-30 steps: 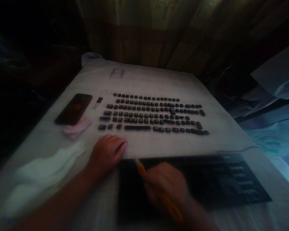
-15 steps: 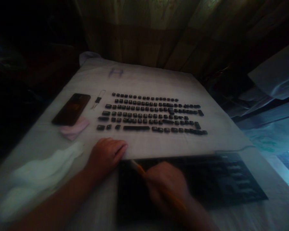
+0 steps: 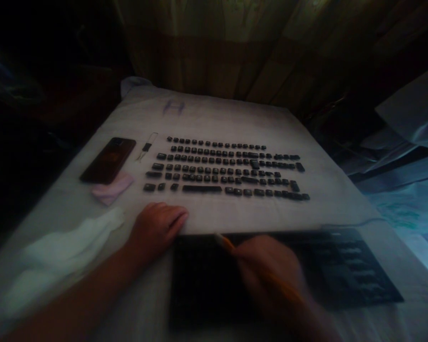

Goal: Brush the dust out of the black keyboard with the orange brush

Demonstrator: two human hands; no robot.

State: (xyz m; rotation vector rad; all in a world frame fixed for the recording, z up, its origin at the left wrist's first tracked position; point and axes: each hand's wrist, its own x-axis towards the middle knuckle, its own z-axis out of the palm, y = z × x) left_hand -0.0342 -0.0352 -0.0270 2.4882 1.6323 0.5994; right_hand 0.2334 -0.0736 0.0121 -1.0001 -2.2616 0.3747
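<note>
My right hand (image 3: 271, 266) is wrapped round a thin brush (image 3: 228, 244) with an orange handle and a pale tip. The brush tip touches or hovers just over the upper edge of a black keyboard base (image 3: 199, 285), whose left and middle part bears no keycaps. At the keyboard's upper left corner, my left hand (image 3: 159, 223) rests on the cloth with its fingers curled in and the thumb against them. Nothing shows between those fingers. Beyond both hands, loose black keycaps (image 3: 201, 189) lie in several rows. Dim light and blur hide the keyboard's details.
On the left lie a dark phone (image 3: 109, 160), a pink cloth (image 3: 112, 189), a crumpled white cloth (image 3: 71, 244) and a small wire puller (image 3: 148, 146). A cable (image 3: 356, 223) runs from the keyboard to the right. A white cloth (image 3: 228, 118) covers the table; a curtain (image 3: 214, 52) hangs behind.
My right hand has moved the brush to the right along the keyboard's upper edge. The left hand has stayed at the corner. The view has shifted slightly.
</note>
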